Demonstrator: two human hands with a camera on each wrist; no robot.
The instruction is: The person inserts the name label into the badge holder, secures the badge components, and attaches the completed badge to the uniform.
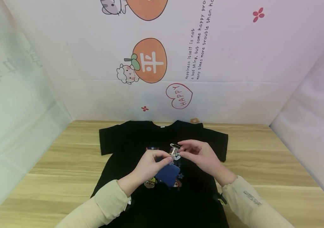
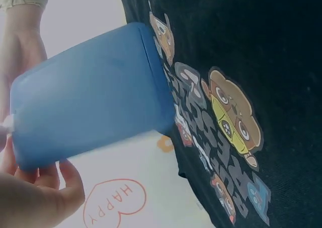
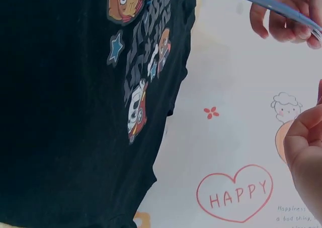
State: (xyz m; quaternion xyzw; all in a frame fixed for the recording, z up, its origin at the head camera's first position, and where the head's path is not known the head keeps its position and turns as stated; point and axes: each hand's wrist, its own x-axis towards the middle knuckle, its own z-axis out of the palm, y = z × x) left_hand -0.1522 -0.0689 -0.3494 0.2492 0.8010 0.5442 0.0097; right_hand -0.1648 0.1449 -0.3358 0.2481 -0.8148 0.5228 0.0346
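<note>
Head view, shirt: a black T-shirt (image 1: 162, 164) lies spread flat, front up, on the wooden table (image 1: 264, 164), its cartoon print facing the person.
Head view, left hand: the left hand (image 1: 150, 166) pinches the top edge of a small blue card (image 1: 167, 174), which hangs just above the print.
Head view, right hand: the right hand (image 1: 200, 155) pinches a small metal clip (image 1: 174, 151) at the card's top; the two hands meet there, raised over the chest of the shirt.
Head view, progress: clip and card look to be together in the fingers; neither looks fastened to the cloth yet, so I'd say the attaching is still to be done.
Left wrist view, card: the blue card (image 2: 90, 112) fills the view, its upper end held between thumb and fingers of the left hand (image 2: 35, 198); the shirt's print (image 2: 221, 132) lies behind it, apart from it.
Left wrist view, clip: I cannot make it out here.
Right wrist view, card: only a thin blue edge (image 3: 266, 4) shows at the top, with the left hand's fingers (image 3: 282, 16) curled about it.
Right wrist view, right hand: just a bit of the right hand (image 3: 307, 157) shows at the edge; its grip cannot be told from here.
Right wrist view, shirt: the T-shirt (image 3: 65, 137) lies undisturbed, hem flat.
</note>
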